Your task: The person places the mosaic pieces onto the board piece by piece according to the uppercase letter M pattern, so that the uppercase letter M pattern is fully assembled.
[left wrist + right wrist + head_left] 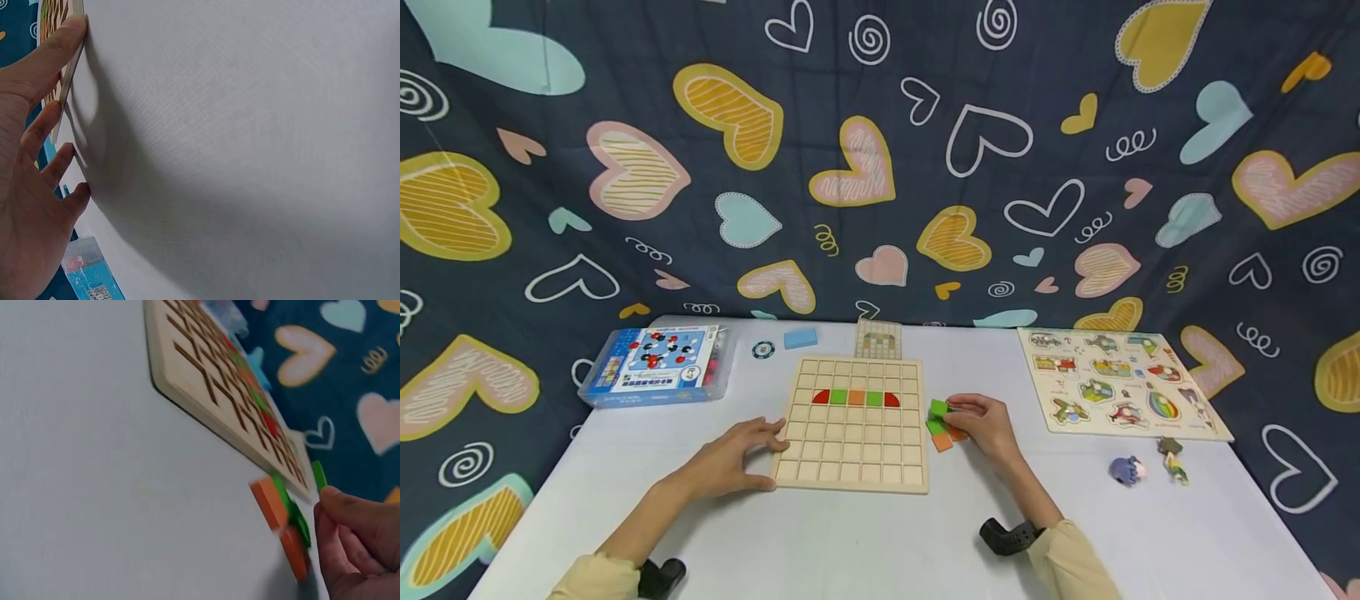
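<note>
A wooden grid board [850, 475] lies on the white table. One row holds a red rounded tile [822, 398], a green, an orange [856, 397] and a green square tile, then another red rounded tile [891, 400]. My left hand [733, 458] rests at the board's left edge, fingers spread, thumb near the lower corner. To the right of the board, my right hand [988, 425] pinches a green square tile [320, 476] between thumb and finger, raised over a small pile. That pile has orange tiles [270, 503] and green tiles [300, 524], partly hidden by the hand.
Behind the board stands a small pattern card [878, 340]. A blue block [801, 338], a round chip [763, 349] and a clear plastic box [655, 367] are at the back left. On the right lie a picture puzzle board [1120, 383] and two small figures [1126, 471].
</note>
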Motion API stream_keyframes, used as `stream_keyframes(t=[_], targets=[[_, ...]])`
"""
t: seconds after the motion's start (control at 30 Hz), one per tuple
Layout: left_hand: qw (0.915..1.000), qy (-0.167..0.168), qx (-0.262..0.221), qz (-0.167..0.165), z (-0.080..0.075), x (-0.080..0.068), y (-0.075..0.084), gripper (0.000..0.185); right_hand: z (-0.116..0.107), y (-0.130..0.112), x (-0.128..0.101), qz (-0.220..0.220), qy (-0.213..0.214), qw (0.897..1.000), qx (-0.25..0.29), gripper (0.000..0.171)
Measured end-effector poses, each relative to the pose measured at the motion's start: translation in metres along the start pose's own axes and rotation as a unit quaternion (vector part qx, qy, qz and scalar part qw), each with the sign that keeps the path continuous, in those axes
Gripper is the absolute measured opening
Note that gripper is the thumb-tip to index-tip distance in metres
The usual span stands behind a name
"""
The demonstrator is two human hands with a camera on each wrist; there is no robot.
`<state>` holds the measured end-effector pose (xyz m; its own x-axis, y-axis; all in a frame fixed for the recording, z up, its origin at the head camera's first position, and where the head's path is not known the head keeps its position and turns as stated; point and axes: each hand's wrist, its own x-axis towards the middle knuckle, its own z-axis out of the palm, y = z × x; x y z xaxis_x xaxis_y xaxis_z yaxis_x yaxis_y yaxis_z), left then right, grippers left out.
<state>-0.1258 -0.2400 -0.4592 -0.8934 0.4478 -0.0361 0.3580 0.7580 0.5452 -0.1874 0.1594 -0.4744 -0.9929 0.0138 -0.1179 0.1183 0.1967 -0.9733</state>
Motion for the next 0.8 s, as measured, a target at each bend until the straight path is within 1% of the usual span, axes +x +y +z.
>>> stream_keyframes(t=[0.23,0.47,0.63,0.7,0.8], targets=[[1.0000,-0.001,0.003,-0.005,0.000,0.000,0.000,0.049,0.033,-0.005,0.002,-0.039,-0.022,0.999,-0.010,0.024],[1.0000,0.000,0.003,-0.008,0.002,0.000,-0.001,0.049,0.061,-0.014,0.002,-0.091,-0.047,0.994,-0.031,0.026],[1.0000,0.003,0.002,-0.004,0.001,0.000,0.000,0.049,0.076,-0.016,0.004,-0.127,-0.070,0.989,-0.019,0.028],[1.0000,0.004,0.002,-0.003,0.001,-0.001,0.000,0.049,0.082,-0.016,0.004,-0.136,-0.080,0.987,-0.014,0.027],[1.0000,0.005,0.004,0.001,0.001,-0.001,-0.001,0.049,0.091,-0.017,0.004,-0.140,-0.088,0.986,-0.019,0.027]])
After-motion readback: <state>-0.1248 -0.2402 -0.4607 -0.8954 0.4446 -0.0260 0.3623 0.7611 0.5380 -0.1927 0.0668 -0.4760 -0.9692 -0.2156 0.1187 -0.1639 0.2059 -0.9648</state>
